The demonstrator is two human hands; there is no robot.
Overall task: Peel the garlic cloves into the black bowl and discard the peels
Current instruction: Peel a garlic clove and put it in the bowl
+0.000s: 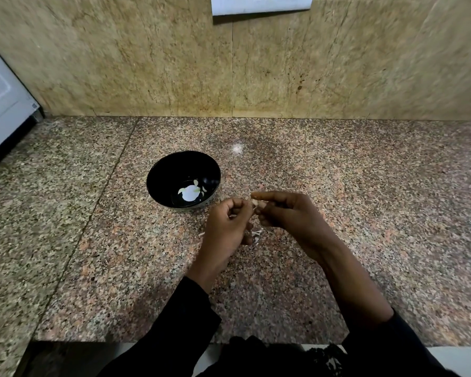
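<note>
On the speckled granite worktop (337, 186), one black bowl (158, 172) stands at about ten o'clock from the two hands, near them but apart. Inside it lie roughly three pale peeled cloves (195, 183) around a bright reflection; the exact count is hard to tell. One garlic clove (257, 204) sits between the hands: the right hand (291, 216) pinches it with thumb and curled fingers, forefinger stretched out above it, while the left hand (226, 224), fingers curled, meets it from nine o'clock at the fingertips. Below the hands, a few white peel scraps (257, 235) lie on the worktop, partly hidden by the left hand. Both sleeves are black. At twelve o'clock a white switch plate (261, 5) hangs on the marbled wall; no writing is readable. A white appliance (0, 104) stands at nine o'clock.
</note>
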